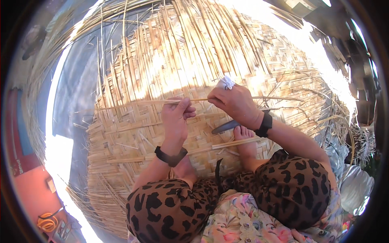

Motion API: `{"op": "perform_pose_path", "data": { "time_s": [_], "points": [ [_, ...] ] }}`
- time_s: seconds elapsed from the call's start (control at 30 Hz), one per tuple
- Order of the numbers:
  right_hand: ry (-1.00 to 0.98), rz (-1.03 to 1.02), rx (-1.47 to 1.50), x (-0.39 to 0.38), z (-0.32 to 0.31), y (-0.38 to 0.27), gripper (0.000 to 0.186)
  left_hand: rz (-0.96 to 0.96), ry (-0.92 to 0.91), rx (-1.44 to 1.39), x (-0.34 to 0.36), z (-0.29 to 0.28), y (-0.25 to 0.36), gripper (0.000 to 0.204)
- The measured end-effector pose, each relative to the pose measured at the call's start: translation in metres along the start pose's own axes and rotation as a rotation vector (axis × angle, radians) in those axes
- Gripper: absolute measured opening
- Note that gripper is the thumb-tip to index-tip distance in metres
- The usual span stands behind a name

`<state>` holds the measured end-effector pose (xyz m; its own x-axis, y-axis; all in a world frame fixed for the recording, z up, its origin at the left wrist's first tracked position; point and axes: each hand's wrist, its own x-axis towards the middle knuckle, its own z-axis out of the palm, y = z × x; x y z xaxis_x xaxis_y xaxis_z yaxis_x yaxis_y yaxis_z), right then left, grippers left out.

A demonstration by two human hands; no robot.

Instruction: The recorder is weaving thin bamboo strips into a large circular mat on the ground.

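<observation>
Both hands are raised over a large woven mat of split strips [137, 139], with a thin pale bamboo-like strip [198, 99] stretched sideways between them. My left hand [176, 115] pinches it between thumb and forefinger, the other fingers curled. A short way to the right, my right hand [237, 103] grips the same strip with its fingertips; white cloth [227, 82] is wrapped round one of its fingers. The strip's ends run out past both hands. Below the right hand lies a grey blade-shaped piece [225, 126] beside my bare foot [244, 135]; its other end is hidden.
Long unwoven strips [202, 38] stand out across the mat's far part, in bright sunlight. Loose strips [227, 145] lie near my feet. More strips curve along the left rim. At the right are crumpled silvery sheets [356, 188]. An orange coil [48, 222] sits at lower left.
</observation>
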<state>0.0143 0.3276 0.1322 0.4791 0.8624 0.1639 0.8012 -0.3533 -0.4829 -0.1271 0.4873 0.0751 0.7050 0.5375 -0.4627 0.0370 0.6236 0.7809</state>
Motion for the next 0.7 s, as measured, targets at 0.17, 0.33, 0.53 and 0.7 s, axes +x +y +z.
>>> {"op": "perform_pose_path", "data": {
  "time_s": [0.17,0.33,0.53,0.7],
  "points": [
    [-0.034,0.116,0.081,-0.005,0.003,-0.003,0.011,0.147,-0.054,-0.201,-0.006,-0.003,-0.003,0.02],
    [-0.052,0.081,0.068,-0.007,0.0,-0.009,0.011,0.137,0.036,-0.068,-0.008,-0.011,0.004,0.014],
    [-0.005,-0.139,-0.064,-0.006,-0.002,-0.012,0.009,0.1,0.027,-0.15,-0.009,-0.009,0.007,0.016],
    [-0.188,0.268,0.407,-0.014,0.006,-0.015,0.01,0.16,-0.087,-0.189,-0.016,-0.007,0.009,0.02]
  ]
}}
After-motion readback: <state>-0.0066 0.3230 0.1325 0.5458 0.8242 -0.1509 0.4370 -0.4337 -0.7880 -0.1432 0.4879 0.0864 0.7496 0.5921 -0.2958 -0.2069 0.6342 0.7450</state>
